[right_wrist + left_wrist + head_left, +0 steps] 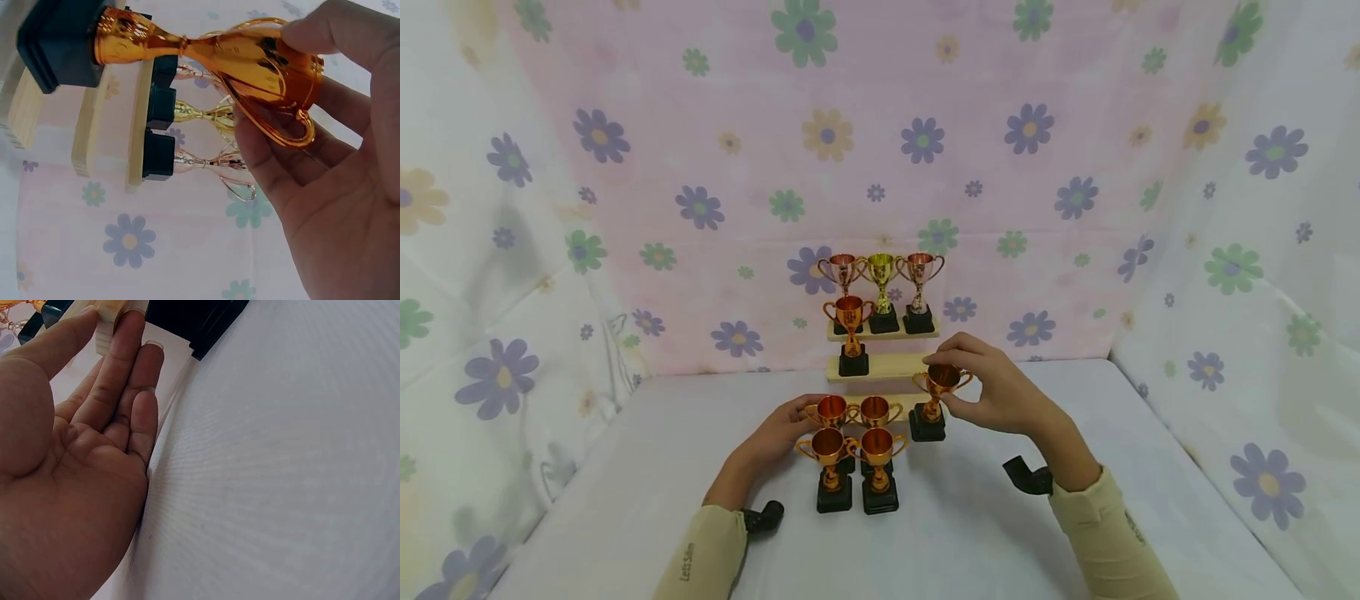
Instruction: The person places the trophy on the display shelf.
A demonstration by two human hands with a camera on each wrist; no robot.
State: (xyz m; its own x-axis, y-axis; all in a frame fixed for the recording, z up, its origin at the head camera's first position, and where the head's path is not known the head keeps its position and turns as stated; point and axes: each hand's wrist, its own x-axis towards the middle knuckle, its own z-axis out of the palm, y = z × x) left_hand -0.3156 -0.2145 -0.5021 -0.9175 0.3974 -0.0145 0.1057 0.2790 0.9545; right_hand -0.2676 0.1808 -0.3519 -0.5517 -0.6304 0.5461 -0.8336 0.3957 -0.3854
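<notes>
My right hand [1000, 387] pinches a shiny orange trophy cup [262, 59] by its bowl, black base down, at the right end of a stepped wooden stand [887, 365]. The stand's lowest step is partly hidden. At the stand's left end, my left hand [782, 433] grips the wooden edge [111, 311] between thumb and fingertips. Another orange trophy [851, 317] stands on the middle step's left. Two pinkish trophies [919, 271] flank a yellow-gold trophy [882, 271] on the top step. Several orange trophies [877, 450] stand in two rows beside the left hand.
White cloth [970, 533] covers the table. Behind the stand hangs a pink flowered backdrop [880, 225], with flowered side cloths [1247, 275] to left and right. Black curved pieces [1028, 477] sit at both wrists.
</notes>
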